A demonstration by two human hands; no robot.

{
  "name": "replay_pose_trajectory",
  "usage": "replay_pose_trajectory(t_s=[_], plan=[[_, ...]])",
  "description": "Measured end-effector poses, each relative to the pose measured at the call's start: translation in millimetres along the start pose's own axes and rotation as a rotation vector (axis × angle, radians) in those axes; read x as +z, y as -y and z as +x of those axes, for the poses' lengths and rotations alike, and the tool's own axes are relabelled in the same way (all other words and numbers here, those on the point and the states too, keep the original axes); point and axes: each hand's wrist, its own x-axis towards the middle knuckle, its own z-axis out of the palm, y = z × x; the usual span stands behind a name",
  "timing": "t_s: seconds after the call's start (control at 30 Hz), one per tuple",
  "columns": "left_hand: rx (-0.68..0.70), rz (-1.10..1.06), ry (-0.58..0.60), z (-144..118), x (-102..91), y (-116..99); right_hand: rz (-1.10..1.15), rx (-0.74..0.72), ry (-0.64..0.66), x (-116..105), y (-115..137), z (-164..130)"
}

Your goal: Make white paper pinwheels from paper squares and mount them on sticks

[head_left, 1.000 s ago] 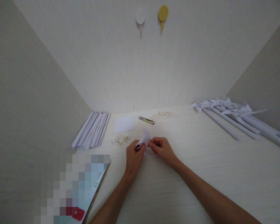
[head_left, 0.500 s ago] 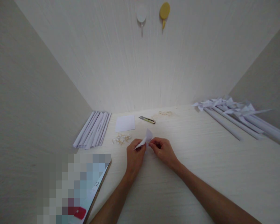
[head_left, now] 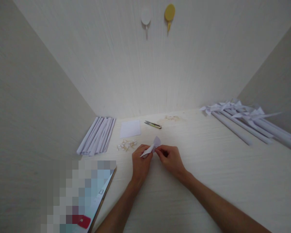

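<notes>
Left hand and right hand both pinch a small folded white paper piece, held just above the bench mid-surface. Toward the back edge lie a white paper square and snips; wood bits sit near the left hand.

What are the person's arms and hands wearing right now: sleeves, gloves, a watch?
Nothing shows on them. The left hand and right hand are bare, with no gloves, rings or watch visible. Both forearms are uncovered to the picture's lower edge; no sleeve or marking shows.
</notes>
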Motion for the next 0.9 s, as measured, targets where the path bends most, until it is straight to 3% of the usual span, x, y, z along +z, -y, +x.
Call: replay_pose_trajectory(t_s=[0.07, 0.2, 0.27, 0.33, 0.43, 0.5, 0.67, 0.7, 0.77, 0.9], plan=[[-0.007, 0.003, -0.001, 0, 0.1, -1, 0.004, 0.015, -0.016, 2, 2, -2], [-0.01, 0.014, -0.009, 0, 0.2, -1, 0.33, 0.373, 0.094, 4, 5, 3], [-0.013, 0.021, -0.008, 0, 0.1, 0, 0.388, 0.426, 0.117, 4, 5, 5], [-0.016, 0.03, -0.008, 0, 0.1, 0, 0.269, 0.307, 0.099, 2, 4, 4], [-0.016, 0.035, -0.004, 1, 0.1, 0, -0.036, 0.015, 0.015, 0, 5, -1], [-0.02, 0.037, -0.003, 1, 0.2, 0, -0.104, -0.031, -0.024, 0, 7, -3], [-0.026, 0.026, -0.023, 0, 0.2, -2, 0.329, 0.492, 0.094, 5, 18, 2], [-0.024, 0.025, -0.029, 0, 0.2, -2, 0.377, 0.537, 0.108, 5, 18, 2], [-0.029, 0.024, -0.046, 0, 0.4, -3, 0.296, 0.456, 0.106, 4, 18, 2], [-0.068, 0.018, -0.048, 1, 1.0, -4, -0.144, -0.043, 0.033, 2, 13, -3]])
